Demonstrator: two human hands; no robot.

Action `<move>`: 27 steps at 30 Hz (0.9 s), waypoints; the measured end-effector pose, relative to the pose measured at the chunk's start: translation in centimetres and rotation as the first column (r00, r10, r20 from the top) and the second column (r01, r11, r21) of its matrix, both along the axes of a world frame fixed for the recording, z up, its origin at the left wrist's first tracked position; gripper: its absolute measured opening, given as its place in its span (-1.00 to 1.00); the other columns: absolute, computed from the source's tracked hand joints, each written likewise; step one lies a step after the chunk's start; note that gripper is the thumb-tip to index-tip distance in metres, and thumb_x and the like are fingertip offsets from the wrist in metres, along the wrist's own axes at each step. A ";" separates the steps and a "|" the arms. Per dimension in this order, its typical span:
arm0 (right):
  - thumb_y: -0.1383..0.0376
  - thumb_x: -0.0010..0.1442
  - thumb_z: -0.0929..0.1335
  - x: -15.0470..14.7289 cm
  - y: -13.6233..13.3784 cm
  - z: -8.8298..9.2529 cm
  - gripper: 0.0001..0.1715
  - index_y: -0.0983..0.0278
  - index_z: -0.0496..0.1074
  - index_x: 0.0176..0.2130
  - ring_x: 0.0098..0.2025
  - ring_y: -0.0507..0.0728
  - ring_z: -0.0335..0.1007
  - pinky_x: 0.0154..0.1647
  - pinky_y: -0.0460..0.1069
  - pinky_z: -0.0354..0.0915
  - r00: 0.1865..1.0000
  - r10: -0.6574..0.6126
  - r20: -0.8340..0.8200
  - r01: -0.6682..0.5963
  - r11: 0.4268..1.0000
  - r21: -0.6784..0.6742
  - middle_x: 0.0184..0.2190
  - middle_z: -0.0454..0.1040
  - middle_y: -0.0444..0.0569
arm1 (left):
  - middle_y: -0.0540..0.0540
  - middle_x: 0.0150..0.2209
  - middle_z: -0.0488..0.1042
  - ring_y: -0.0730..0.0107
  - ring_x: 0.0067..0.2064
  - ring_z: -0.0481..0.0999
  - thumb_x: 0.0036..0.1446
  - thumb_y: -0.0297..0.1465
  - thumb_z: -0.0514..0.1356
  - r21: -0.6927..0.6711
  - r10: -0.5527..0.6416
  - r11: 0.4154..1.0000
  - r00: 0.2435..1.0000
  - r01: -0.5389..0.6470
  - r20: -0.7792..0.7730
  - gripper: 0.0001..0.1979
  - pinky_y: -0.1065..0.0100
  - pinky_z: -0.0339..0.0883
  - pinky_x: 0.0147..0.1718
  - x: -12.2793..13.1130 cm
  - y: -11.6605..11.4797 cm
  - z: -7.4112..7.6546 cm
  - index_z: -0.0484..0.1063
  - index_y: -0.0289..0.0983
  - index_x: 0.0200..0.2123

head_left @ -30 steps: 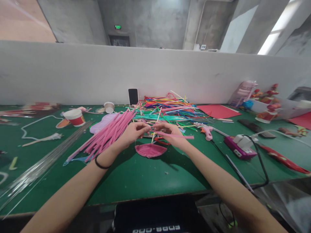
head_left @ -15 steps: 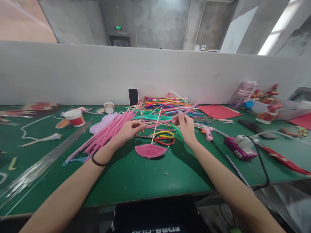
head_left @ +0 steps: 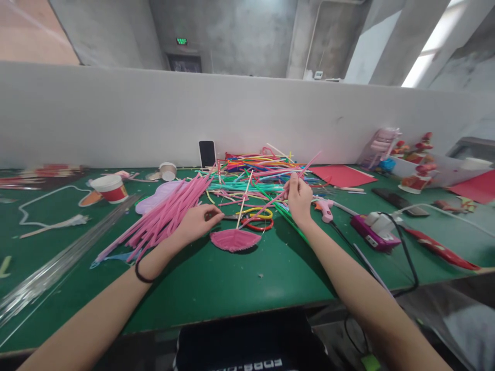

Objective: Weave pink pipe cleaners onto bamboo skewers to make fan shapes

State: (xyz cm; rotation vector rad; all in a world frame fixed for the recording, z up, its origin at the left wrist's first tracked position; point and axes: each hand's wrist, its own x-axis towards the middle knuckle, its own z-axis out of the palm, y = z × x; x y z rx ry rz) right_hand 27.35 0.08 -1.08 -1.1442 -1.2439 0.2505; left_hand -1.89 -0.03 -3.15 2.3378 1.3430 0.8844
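My right hand (head_left: 299, 197) is closed round a pink pipe cleaner (head_left: 281, 194) that slants from the table up to the right. My left hand (head_left: 198, 222) rests low on the green table (head_left: 216, 281), thumb and fingers pinched near a thin wire beside a pink fan-shaped piece (head_left: 235, 239); what it pinches is too small to name. A bundle of pink pipe cleaners (head_left: 162, 216) lies just left of my left hand. A pile of mixed coloured pipe cleaners (head_left: 259, 172) spreads behind both hands. Red and yellow loops (head_left: 258, 219) lie between my hands.
A phone (head_left: 207, 153) leans on the white partition. A red-and-white cup (head_left: 110, 188) and a small paper cup (head_left: 168, 170) stand at left. A pink glue gun (head_left: 325, 208), a purple device (head_left: 373, 229) with a black cable, red paper (head_left: 340, 175) and long clear rods (head_left: 58, 260) lie around.
My hands came apart from in front of me. The right hand drew the pink pipe cleaner up and to the right; the left hand sank to the table beside the fan-shaped piece.
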 end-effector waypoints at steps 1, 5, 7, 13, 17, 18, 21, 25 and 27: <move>-0.22 0.30 0.10 0.0 0.0 -0.1 -0.33 0.18 0.30 -0.52 -0.62 0.09 0.34 -0.48 -0.03 0.28 1.000 0.018 -0.003 -0.018 1.000 -0.015 -0.72 0.31 -0.16 | -0.11 -0.29 0.57 0.19 -0.25 0.50 0.19 -0.14 0.16 0.034 -0.040 0.999 0.999 0.042 -0.034 -0.71 0.25 0.30 -0.24 -0.1 -0.2 -0.2 0.56 -0.22 -0.30; -0.22 0.29 0.12 -0.5 0.1 -0.5 -0.32 0.20 0.35 -0.48 -0.61 0.09 0.36 -0.46 -0.03 0.30 0.994 0.113 0.014 -0.111 0.991 -0.078 -0.70 0.40 -0.13 | -0.15 -0.15 0.53 0.14 -0.07 0.46 0.21 -0.23 0.18 0.118 -0.177 0.974 0.975 0.193 -0.132 -0.76 0.16 0.28 -0.02 -0.1 -0.6 -0.3 0.58 -0.21 -0.20; -0.21 0.29 0.14 -0.8 0.0 -0.7 -0.33 0.21 0.36 -0.49 -0.62 0.09 0.37 -0.45 -0.03 0.29 0.987 0.151 0.061 -0.144 0.984 -0.105 -0.71 0.40 -0.13 | -0.15 -0.13 0.51 0.15 -0.04 0.43 0.23 -0.24 0.17 0.130 -0.197 0.967 0.968 0.218 -0.156 -0.77 0.14 0.26 0.03 -0.1 -0.6 -0.2 0.58 -0.20 -0.21; -0.14 0.33 0.15 -1.4 -0.6 -0.7 -0.36 0.20 0.36 -0.52 -0.60 0.08 0.39 -0.38 -0.03 0.32 0.962 0.184 0.200 -0.163 0.979 -0.119 -0.73 0.38 -0.15 | -0.16 -0.08 0.51 0.11 0.04 0.41 0.20 -0.24 0.21 0.130 -0.190 0.969 0.969 0.211 -0.158 -0.81 0.07 0.21 0.10 -0.2 -0.2 -0.4 0.60 -0.18 -0.27; -0.14 0.33 0.14 -1.7 -0.7 -0.8 -0.36 0.20 0.37 -0.52 -0.62 0.09 0.38 -0.43 -0.02 0.32 0.946 0.224 0.234 -0.196 0.971 -0.139 -0.73 0.37 -0.15 | -0.16 -0.05 0.50 0.09 0.08 0.39 0.17 -0.25 0.22 0.104 -0.201 0.969 0.961 0.224 -0.192 -0.82 0.07 0.21 0.12 -0.1 -0.1 -1.1 0.60 -0.18 -0.29; -0.15 0.33 0.14 -1.7 -0.7 -0.8 -0.36 0.20 0.37 -0.51 -0.62 0.09 0.38 -0.44 -0.02 0.31 0.941 0.241 0.238 -0.209 0.966 -0.150 -0.74 0.38 -0.15 | -0.16 -0.04 0.50 0.09 0.08 0.39 0.18 -0.25 0.22 0.100 -0.206 0.968 0.959 0.228 -0.196 -0.82 0.07 0.21 0.12 0.0 0.0 -1.3 0.59 -0.18 -0.29; -0.18 0.32 0.14 -1.9 -0.8 -1.0 -0.35 0.19 0.38 -0.49 -0.64 0.09 0.38 -0.47 -0.03 0.30 0.926 0.290 0.243 -0.249 0.951 -0.184 -0.74 0.38 -0.16 | -0.18 -0.05 0.49 0.10 0.09 0.38 0.22 -0.28 0.16 0.107 -0.230 0.961 0.952 0.255 -0.202 -0.82 0.08 0.22 0.12 0.1 0.1 -1.4 0.54 -0.20 -0.32; -0.17 0.34 0.11 -2.2 -1.0 -1.0 -0.35 0.19 0.38 -0.46 -0.61 0.07 0.41 -0.41 -0.05 0.32 0.889 0.375 0.263 -0.322 0.920 -0.224 -0.72 0.40 -0.17 | -0.21 -0.12 0.49 0.11 0.00 0.41 0.28 -0.32 0.04 0.164 -0.214 0.954 0.954 0.250 -0.210 -0.80 0.08 0.26 0.03 -0.1 0.2 -1.2 0.42 -0.24 -0.32; -0.15 0.36 0.08 -2.3 -1.2 -1.0 -0.35 0.20 0.37 -0.45 -0.58 0.06 0.44 -0.36 -0.06 0.33 0.853 0.436 0.288 -0.372 0.893 -0.251 -0.71 0.42 -0.18 | -0.20 -0.20 0.49 0.11 -0.10 0.43 0.31 -0.29 0.00 0.183 -0.165 0.962 0.966 0.202 -0.198 -0.78 0.10 0.29 -0.06 -0.2 0.2 -0.9 0.37 -0.24 -0.29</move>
